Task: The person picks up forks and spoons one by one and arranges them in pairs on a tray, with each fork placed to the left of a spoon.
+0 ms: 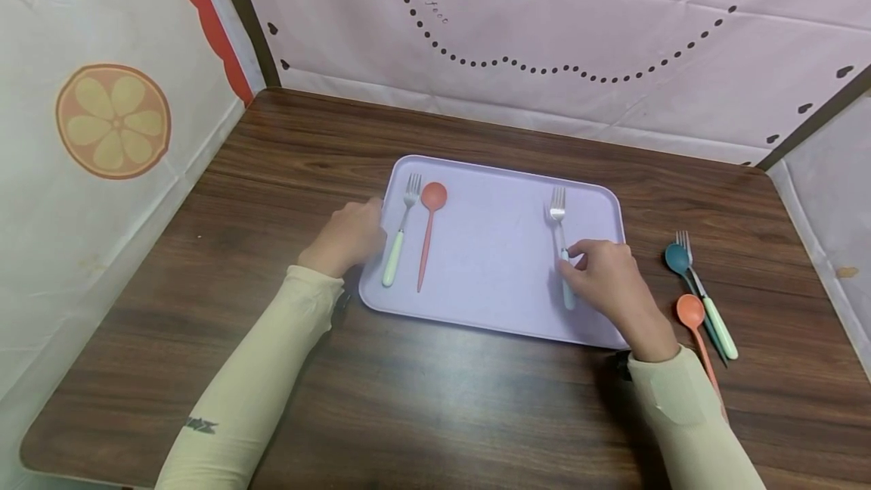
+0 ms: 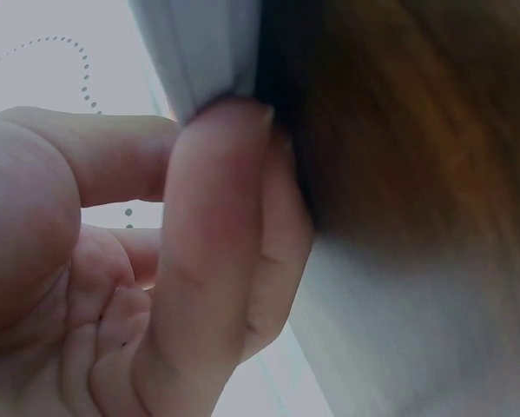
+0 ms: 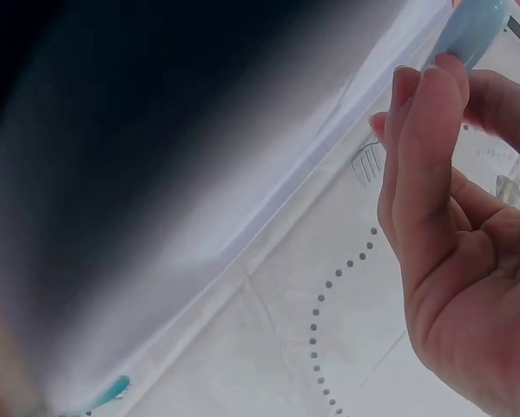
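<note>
A pale lilac tray (image 1: 493,248) lies on the wooden table. My left hand (image 1: 348,237) grips its left edge; the left wrist view shows bent fingers (image 2: 212,226) against the tray's rim. Toward the tray's right side, my right hand (image 1: 604,274) pinches the light blue handle of a fork (image 1: 558,206), tines pointing away from me. In the right wrist view, that blue handle (image 3: 475,33) shows at the fingertips. On the tray's left part, a fork with a pale green handle (image 1: 393,257) lies beside a red spoon (image 1: 433,196).
Right of the tray, a teal spoon (image 1: 677,257), another green-handled fork (image 1: 720,327) and an orange spoon (image 1: 690,311) lie close together on the table (image 1: 204,278). My right sleeve partly covers the orange spoon's handle. Printed cloth walls (image 1: 578,21) stand behind and at both sides.
</note>
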`<state>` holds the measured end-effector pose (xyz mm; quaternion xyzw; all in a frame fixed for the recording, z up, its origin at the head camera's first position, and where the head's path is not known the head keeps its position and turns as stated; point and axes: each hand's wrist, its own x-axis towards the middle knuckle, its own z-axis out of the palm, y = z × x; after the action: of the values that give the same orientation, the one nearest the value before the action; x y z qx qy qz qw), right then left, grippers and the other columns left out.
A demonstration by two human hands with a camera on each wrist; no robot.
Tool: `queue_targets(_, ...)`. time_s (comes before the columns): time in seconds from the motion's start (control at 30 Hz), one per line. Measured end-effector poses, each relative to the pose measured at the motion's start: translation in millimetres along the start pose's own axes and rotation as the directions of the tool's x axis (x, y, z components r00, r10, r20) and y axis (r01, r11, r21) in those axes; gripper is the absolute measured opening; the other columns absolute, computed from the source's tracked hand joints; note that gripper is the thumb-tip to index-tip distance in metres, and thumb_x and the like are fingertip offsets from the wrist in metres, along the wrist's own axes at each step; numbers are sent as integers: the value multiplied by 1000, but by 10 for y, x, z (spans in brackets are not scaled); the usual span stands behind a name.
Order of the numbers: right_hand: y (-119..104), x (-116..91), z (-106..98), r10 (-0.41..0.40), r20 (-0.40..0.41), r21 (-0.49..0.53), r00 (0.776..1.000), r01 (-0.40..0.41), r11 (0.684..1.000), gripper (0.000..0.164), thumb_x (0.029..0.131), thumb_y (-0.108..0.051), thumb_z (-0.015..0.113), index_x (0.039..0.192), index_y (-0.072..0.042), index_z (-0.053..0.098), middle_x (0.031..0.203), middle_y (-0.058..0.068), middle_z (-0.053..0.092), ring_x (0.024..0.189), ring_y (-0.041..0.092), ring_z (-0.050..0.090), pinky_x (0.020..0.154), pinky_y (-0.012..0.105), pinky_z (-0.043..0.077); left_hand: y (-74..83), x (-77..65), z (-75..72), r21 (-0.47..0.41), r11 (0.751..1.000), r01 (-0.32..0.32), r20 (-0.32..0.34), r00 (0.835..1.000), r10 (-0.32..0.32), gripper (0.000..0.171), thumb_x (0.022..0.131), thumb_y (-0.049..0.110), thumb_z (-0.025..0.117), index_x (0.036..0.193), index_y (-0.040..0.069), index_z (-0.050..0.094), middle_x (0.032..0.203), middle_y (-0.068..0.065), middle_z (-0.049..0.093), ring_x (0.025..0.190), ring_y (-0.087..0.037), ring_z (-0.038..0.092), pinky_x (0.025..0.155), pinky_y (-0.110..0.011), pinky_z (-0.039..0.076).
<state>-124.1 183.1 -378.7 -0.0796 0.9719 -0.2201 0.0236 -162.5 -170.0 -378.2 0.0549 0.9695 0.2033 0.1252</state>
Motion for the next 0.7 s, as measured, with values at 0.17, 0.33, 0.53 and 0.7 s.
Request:
queue_targets(0.17,-34,18,25,5,18,8,1000,-5,1000,28,84,-21,60,98,2,66,69,10,65,50,13,52,42,30,45,-6,10,1,-2,1000,-4,4,1000,4,34,84,8,41,115,-5,47,89,-18,54,73,-31,53,60,-43,48)
queue_targets(0.33,-75,41,54,-17,11,-4,1000,17,1000,27,84,-21,60,96,1,67,67,9,65,50,14,52,42,31,45,-13,11,5,-3,1000,-7,5,1000,7,34,84,8,41,115,-5,47,88,-18,53,73,-31,53,60,-43,48)
queue_targets(0.53,-135,52,85,-29,14,-1,999,29,1000,25,82,-22,61,93,0,68,66,8,65,53,15,54,44,32,45,-15,6,6,2,1000,-9,-6,1000,9,32,84,8,42,113,-5,47,87,-18,53,72,-31,53,60,-43,48)
queue_targets(0.7,-183,53,116,-27,28,12,999,27,1000,24,83,-21,62,93,0,68,67,8,65,53,15,54,45,32,46,0,-10,-11,-1,1000,-3,1,1000,3,33,85,8,42,115,-5,46,87,-18,53,72,-31,53,59,-42,48)
